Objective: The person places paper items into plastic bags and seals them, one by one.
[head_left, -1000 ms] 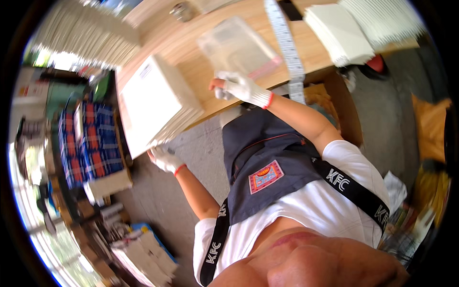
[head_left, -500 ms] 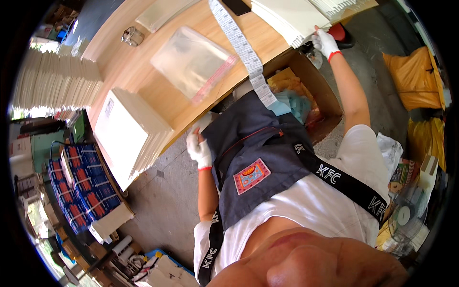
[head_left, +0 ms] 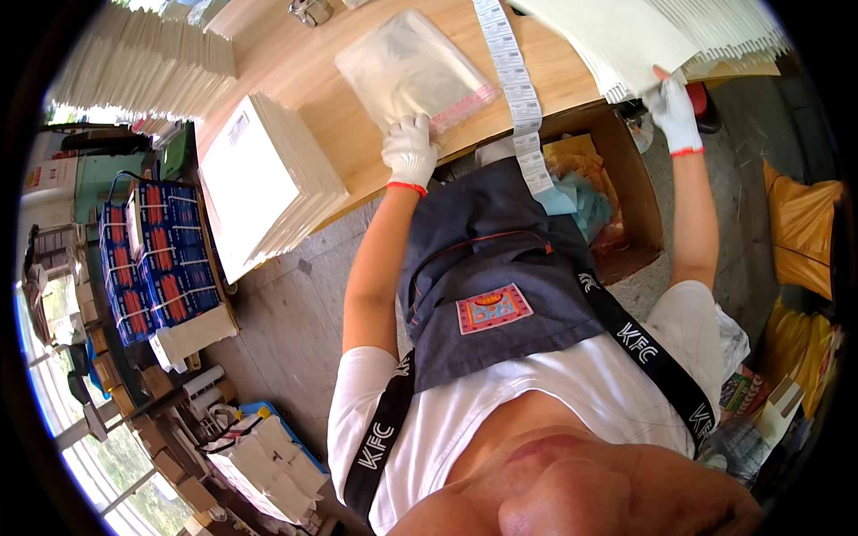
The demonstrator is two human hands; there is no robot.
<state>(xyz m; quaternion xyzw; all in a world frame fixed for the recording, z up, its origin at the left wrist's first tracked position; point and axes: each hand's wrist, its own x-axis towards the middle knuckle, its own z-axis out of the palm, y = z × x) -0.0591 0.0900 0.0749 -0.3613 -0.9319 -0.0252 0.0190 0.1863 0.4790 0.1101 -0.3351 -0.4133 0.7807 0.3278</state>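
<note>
Bags are now meeting the left hand, grip unclear. Right hand is pinching the white stack, so both are engaging materials.

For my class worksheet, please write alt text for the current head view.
A person's gloved left hand touches clear plastic bags and the gloved right hand touches a white stack on a wooden table; a label strip runs between them.
</note>
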